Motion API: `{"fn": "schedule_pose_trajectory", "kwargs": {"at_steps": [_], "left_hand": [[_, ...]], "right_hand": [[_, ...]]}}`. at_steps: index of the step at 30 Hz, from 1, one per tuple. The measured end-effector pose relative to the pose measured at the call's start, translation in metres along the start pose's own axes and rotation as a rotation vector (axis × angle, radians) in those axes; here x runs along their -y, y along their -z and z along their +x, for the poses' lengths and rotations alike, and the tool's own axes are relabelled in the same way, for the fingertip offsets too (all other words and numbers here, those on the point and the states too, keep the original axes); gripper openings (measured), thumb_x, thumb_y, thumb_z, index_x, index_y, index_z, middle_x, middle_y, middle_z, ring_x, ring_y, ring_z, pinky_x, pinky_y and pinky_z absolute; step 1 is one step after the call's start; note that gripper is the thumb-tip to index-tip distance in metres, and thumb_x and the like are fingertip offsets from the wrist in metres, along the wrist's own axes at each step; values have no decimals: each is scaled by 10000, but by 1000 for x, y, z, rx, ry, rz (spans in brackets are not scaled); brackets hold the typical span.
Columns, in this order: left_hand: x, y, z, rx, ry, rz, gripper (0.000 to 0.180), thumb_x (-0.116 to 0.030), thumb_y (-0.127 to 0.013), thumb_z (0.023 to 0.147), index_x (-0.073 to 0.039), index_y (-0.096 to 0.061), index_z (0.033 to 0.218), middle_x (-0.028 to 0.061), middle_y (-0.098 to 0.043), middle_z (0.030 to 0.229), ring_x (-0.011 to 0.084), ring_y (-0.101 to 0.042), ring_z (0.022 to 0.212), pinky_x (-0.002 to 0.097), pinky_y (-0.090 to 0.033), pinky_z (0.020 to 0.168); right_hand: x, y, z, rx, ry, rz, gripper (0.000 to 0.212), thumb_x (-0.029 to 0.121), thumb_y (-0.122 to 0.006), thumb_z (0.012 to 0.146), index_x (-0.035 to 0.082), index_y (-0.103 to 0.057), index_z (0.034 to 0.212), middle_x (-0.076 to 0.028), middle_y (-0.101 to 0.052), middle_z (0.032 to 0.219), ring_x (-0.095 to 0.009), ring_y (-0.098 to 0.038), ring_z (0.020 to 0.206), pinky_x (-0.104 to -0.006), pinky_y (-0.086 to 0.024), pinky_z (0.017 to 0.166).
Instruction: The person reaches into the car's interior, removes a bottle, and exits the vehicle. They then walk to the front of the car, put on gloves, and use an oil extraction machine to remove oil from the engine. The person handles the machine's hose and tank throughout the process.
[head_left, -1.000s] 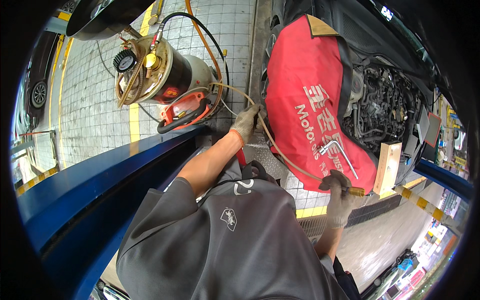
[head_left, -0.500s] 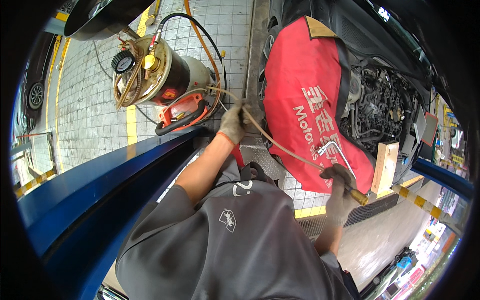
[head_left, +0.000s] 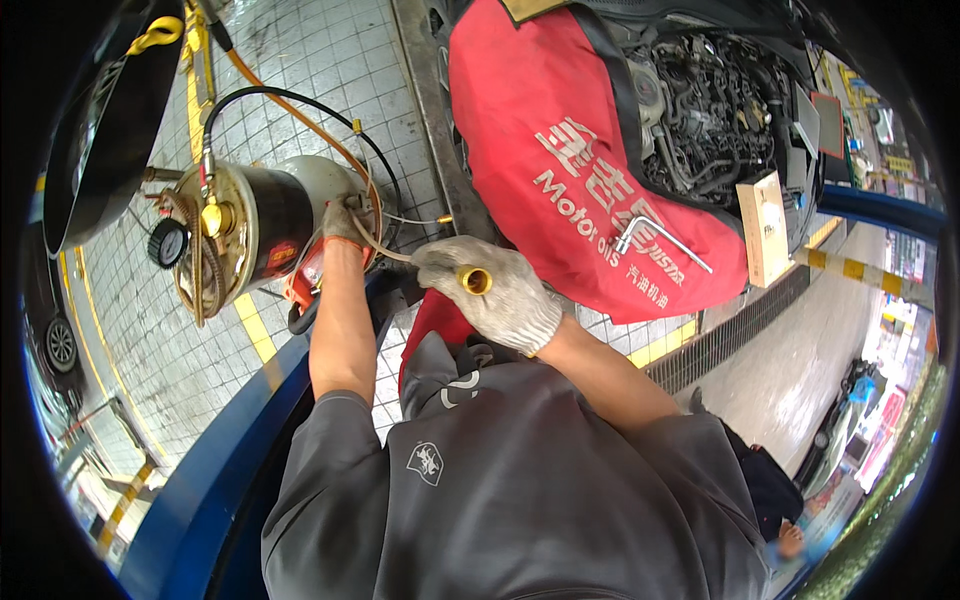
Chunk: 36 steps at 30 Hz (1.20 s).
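Note:
My right hand (head_left: 500,298), in a grey-white work glove, is closed round the end of a thin tan hose (head_left: 386,249). A round brass fitting (head_left: 476,281) sticks out of that fist with its open end facing up. The hose runs left to my left hand (head_left: 345,222), also gloved, which has its fingers wrapped round it beside the tank. Part of the left fingers is hidden by the hand itself. A round metal tank (head_left: 262,225), with a pressure gauge (head_left: 168,243), a yellow valve and coiled brown hose on top, stands just left of that hand.
A red fender cover (head_left: 545,120) drapes over the car beside the open engine bay (head_left: 705,110). On it lie a bent chrome wrench (head_left: 672,246) and, at the right, a light cardboard box (head_left: 763,230). A blue lift beam (head_left: 235,450) crosses the lower left.
My right hand has swung left across my front with the hose end, close to my left hand. My left hand has reached farther left to the tank. The view has shifted.

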<state>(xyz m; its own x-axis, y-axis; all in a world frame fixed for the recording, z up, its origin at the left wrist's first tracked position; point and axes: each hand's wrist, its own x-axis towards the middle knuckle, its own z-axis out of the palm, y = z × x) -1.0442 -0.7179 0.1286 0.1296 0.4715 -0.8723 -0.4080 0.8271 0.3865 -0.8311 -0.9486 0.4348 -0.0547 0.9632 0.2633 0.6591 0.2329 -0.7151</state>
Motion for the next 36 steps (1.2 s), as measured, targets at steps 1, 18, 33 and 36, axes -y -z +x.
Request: {"fn": "schedule_pose_trajectory", "kwargs": {"at_steps": [1,18,33,36], "left_hand": [[-2,7,9,-29,46,28,251,-338,-568,1054,-183,-639,870,-83,-560,612,117,-484,437,271,-367,367],[-76,67,-89,128,75,934,401,-391,-604,1061,-23,-692,1193,105,-748,1068,233,-713,915,375,-581,819],[-69,0,-57,360,410,485,497,-409,-513,1098,-34,-631,1401,145,-696,1376,320,-643,1281,492,-493,1123],[-41,7,-121,385,279,304,477,-348,-415,1120,-29,-609,1417,161,-681,1387,329,-626,1312,506,-464,1163]], "right_hand": [[-3,-6,2,15,-17,15,165,179,-595,1024,141,-743,1086,-57,-718,1259,-290,-711,1100,-421,-603,937],[-38,-119,30,-174,-166,267,252,260,-584,1028,125,-729,1185,-107,-708,1164,-327,-702,1023,-446,-577,904],[-105,-125,23,111,-569,760,356,403,-666,955,118,-713,1162,-231,-703,1166,-431,-676,1111,-505,-519,987],[-110,-133,28,68,-484,711,245,345,-686,961,137,-717,1088,-183,-686,1089,-410,-675,1081,-526,-511,940]]}}
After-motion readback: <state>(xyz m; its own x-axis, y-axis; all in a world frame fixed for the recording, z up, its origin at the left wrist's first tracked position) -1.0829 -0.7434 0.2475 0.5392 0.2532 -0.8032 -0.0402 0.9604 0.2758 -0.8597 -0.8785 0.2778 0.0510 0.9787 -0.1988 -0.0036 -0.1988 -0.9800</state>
